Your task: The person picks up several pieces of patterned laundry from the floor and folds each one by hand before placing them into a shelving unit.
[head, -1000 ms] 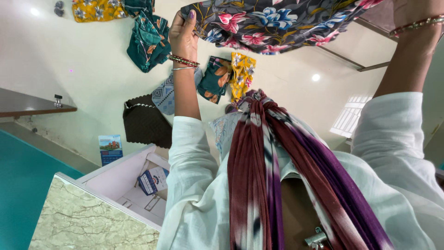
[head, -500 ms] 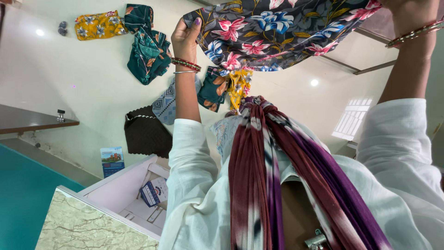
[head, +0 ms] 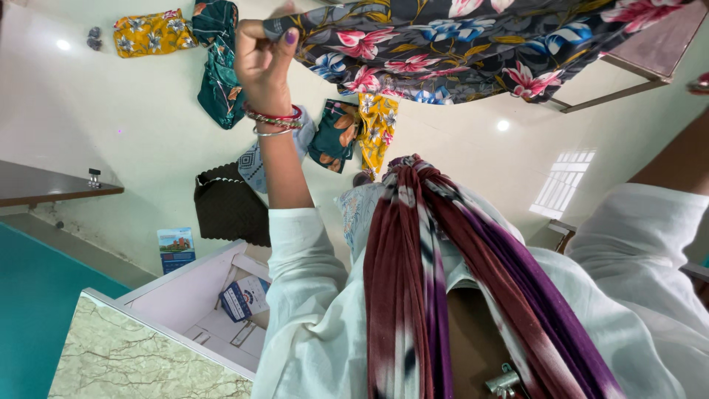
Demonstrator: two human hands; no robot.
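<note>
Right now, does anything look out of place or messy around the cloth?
Yes. Cloth scraps lie scattered and crumpled on the white floor: a yellow scrap, a teal scrap, and a teal-and-yellow pair. The left hand grips the flowered cloth above them. A drawer also stands open.

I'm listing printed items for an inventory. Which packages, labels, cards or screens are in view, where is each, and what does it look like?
Printed card: propped against the pale wall beside the dark woven bag; upright rectangle, blue with a small picture and a white band.
Small package: lying tilted inside the open pink drawer; rectangular, white and dark blue.
No screens show.
</note>
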